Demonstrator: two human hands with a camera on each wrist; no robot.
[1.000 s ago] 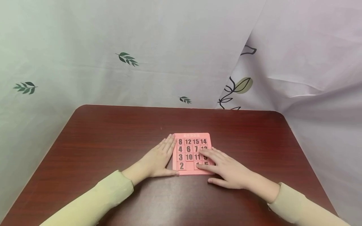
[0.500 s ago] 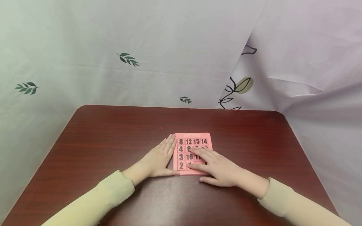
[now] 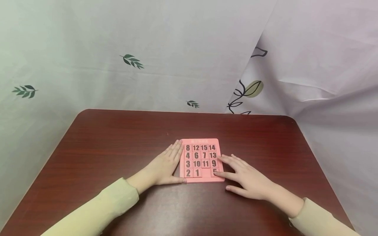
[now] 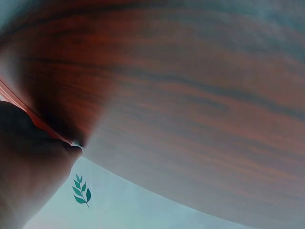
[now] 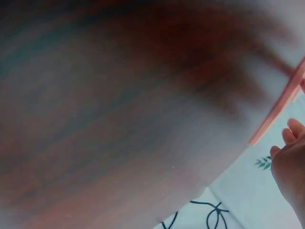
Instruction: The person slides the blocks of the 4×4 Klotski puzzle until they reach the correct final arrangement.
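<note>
A pink number slide puzzle (image 3: 200, 180) lies flat on the table in the head view. Its bottom row reads 2, 1, a gap, then the 5 tile (image 3: 215, 170); the 1 tile (image 3: 197, 172) sits left of the gap. My left hand (image 3: 163, 167) rests along the puzzle's left edge, fingers straight, thumb at the lower left corner. On the other side, my right hand (image 3: 252, 182) has its fingers spread, with one fingertip on the 5 tile and another at the right edge by the 13. The right wrist view catches the puzzle's side edge (image 5: 276, 112) near the fingers.
The dark red wooden table (image 3: 133, 131) extends around the puzzle, with rounded far corners. Behind and beside it hangs a pale curtain (image 3: 177, 49) printed with leaves.
The 1 tile has slid left, so the gap now lies between 1 and 5. My right hand first moved left over the puzzle, then back right. The left hand stays put.
</note>
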